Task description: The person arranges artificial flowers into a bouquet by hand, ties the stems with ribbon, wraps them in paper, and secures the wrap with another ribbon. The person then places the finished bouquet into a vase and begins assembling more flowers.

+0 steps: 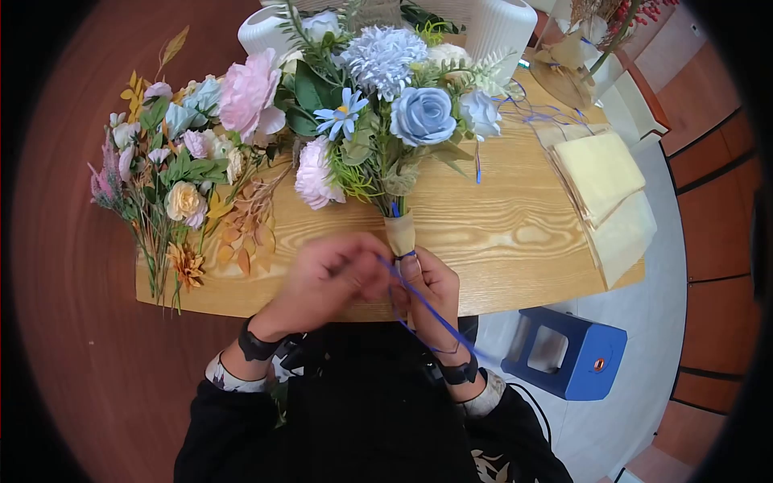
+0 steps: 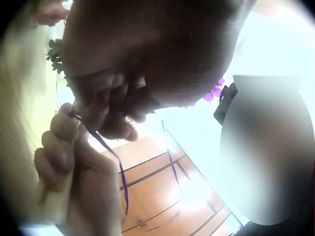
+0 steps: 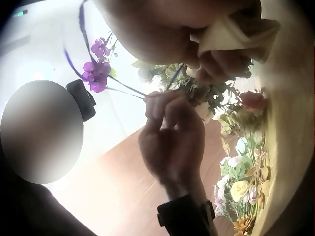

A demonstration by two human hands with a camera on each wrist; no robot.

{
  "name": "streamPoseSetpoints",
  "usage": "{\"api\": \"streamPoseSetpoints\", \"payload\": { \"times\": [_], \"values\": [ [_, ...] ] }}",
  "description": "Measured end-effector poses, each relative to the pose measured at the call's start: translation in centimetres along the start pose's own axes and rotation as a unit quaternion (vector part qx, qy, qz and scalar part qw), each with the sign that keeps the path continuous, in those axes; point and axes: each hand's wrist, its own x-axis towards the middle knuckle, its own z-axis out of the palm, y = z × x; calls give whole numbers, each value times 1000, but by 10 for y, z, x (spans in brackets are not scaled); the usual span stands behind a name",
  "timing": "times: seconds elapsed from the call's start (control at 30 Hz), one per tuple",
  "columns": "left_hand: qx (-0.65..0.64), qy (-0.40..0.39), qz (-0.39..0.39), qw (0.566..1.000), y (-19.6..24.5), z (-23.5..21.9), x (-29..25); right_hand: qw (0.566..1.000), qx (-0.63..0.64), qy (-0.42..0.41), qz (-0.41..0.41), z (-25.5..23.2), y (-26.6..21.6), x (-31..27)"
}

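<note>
A bouquet of blue, pink and white artificial flowers [image 1: 419, 117] lies over the table, its stems bound in a cream wrapping [image 1: 400, 233]. My right hand [image 1: 435, 290] grips the wrapped stems just below the binding, thumb on top. With its fingertips my left hand [image 1: 330, 278], blurred in the head view, pinches a thin blue-purple ribbon [image 1: 439, 312] just left of the stems. In the right wrist view the ribbon [image 3: 125, 87] runs taut from the left fingertips. Its loose tails [image 2: 123, 179] hang down in the left wrist view. The lower stem ends are mostly hidden by the right hand.
Loose artificial flowers [image 1: 185, 205] spread across the table's left side. Cream wrapping sheets [image 1: 600, 177] are stacked at the right, near more ribbon [image 1: 555, 113]. White ribbed vases [image 1: 501, 36] stand at the back. A blue stool [image 1: 592, 362] is on the floor at right.
</note>
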Motion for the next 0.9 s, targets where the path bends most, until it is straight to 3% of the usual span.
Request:
{"api": "streamPoseSetpoints", "payload": {
  "times": [0.03, 0.1, 0.13, 0.2, 0.33, 0.43, 0.5, 0.53, 0.6, 0.7, 0.73, 0.77, 0.8, 0.83, 0.87, 0.9],
  "values": [
    [0, 1, 1, 1000, -2, -5, 0, 1000, 0, -1, 0, -1, 1, 0],
    [-154, -28, 102, 982, -9, -12, 3, 1000, 2, -12, -2, -3, 4, 0],
    [-155, -28, 102, 982, -9, -10, -1, 1000, 2, -12, -2, -2, 2, 0],
    [37, 21, 104, 994, -10, -2, -15, 996, 88, -12, 13, 0, -4, -1],
    [66, 9, 106, 992, -13, 10, -29, 991, 131, 23, 18, 5, -5, -5],
    [-51, 38, 155, 986, -32, 3, -25, 990, 134, 29, -28, 5, 0, -6],
    [-323, 100, 47, 940, -32, 1, -15, 988, 150, 9, -42, 4, -5, -5],
    [-324, 100, 47, 940, -35, -2, -7, 988, 150, 9, -42, 4, -9, -8],
    [-423, 130, -97, 892, -46, -13, 10, 996, 89, -21, -4, 7, -17, -14],
    [-434, 154, -93, 883, -80, -18, 30, 991, 84, -97, -43, 8, -18, -16],
    [-434, 157, -91, 883, -107, -30, 39, 991, 85, -99, -42, 9, -17, -19],
    [-214, 171, -13, 962, -140, -44, 50, 992, 57, -100, -46, 10, -16, -21],
    [19, 173, 66, 982, -155, -52, 58, 993, 28, -100, -52, 10, -16, -23],
    [-176, 92, 56, 978, -103, -28, 37, 993, 28, -100, -54, 10, -16, -24],
    [-176, 93, 58, 978, -108, -35, 38, 992, 28, -110, -48, 10, -15, -26],
    [-13, 103, 52, 993, -109, -46, 41, 992, 29, -119, -42, 11, -14, -28]
  ]
}}
